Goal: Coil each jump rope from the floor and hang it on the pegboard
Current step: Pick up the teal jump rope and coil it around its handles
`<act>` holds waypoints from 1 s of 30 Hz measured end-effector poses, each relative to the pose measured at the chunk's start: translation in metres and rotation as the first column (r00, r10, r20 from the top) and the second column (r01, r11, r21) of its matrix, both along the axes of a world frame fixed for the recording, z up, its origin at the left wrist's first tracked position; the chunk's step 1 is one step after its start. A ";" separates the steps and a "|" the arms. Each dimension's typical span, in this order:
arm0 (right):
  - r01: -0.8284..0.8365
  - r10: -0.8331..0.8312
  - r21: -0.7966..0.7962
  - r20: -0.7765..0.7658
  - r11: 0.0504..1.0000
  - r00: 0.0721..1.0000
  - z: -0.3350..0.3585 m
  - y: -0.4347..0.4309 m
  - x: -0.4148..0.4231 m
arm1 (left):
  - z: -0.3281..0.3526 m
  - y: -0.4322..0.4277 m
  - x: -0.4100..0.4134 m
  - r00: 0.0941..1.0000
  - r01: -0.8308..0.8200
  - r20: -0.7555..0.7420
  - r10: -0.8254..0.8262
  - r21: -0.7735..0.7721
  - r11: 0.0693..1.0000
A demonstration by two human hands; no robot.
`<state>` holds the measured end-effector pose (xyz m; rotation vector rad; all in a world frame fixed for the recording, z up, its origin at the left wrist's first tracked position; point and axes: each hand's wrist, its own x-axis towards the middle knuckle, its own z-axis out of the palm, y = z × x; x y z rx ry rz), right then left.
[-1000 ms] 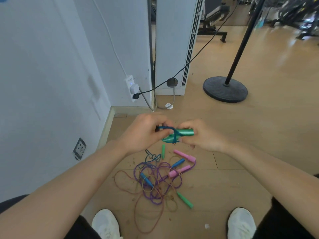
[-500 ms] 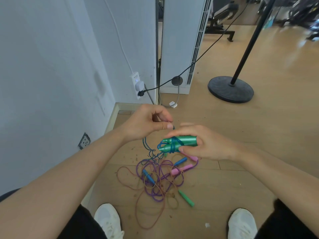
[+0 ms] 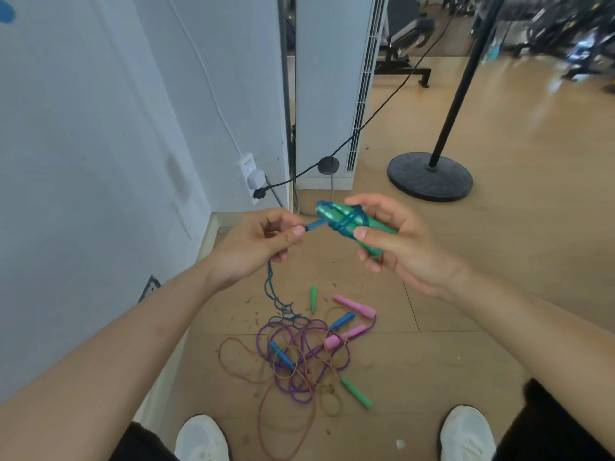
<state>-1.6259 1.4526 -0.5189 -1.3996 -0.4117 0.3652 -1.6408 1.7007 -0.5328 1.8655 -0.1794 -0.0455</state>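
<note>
My right hand (image 3: 396, 247) grips two teal-green jump rope handles (image 3: 346, 224) held side by side, with blue cord wound around them. My left hand (image 3: 263, 241) pinches the blue cord (image 3: 314, 225) just left of the handles, pulled taut. The rest of that cord (image 3: 271, 294) hangs from my left hand down to the floor. Below lies a tangle of ropes (image 3: 299, 357): purple and brownish cords with pink handles (image 3: 352, 306), blue handles (image 3: 342, 320) and green handles (image 3: 356, 392). No pegboard is in view.
A white wall (image 3: 100, 161) stands at left with an outlet and plug (image 3: 254, 181) and a black cable. A black stand with a round base (image 3: 429, 176) is at right. My two white shoes (image 3: 201, 439) flank the tangle. Debris litters the wooden floor.
Both hands have risen. My right hand tilted the handles, and my left hand slid outward along the blue cord, pulling it taut after another wrap.
</note>
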 end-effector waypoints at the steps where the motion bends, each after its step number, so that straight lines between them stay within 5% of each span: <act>1: 0.035 -0.034 0.019 -0.022 0.999 0.999 0.001 0.000 0.001 | -0.001 0.000 0.000 1.000 -0.014 -0.008 0.014 0.004 1.000; 8: 0.247 -0.249 -0.063 -0.010 0.967 0.969 -0.001 -0.003 0.011 | -0.004 -0.003 -0.004 0.999 -0.030 -0.020 0.032 0.106 0.994; 18: 0.452 -0.404 -0.271 0.214 0.850 0.889 -0.008 -0.010 0.026 | -0.008 -0.011 -0.019 0.970 0.174 0.074 -0.233 0.460 0.871; 23: 0.421 -0.186 -0.501 0.453 0.756 0.872 -0.017 -0.015 0.033 | 0.000 -0.018 -0.028 0.953 0.197 0.130 -0.273 0.418 0.887; 30: 0.075 0.232 -0.648 0.375 0.758 0.897 -0.015 -0.010 0.017 | 0.013 -0.019 -0.019 0.974 0.030 0.215 -0.068 0.177 0.984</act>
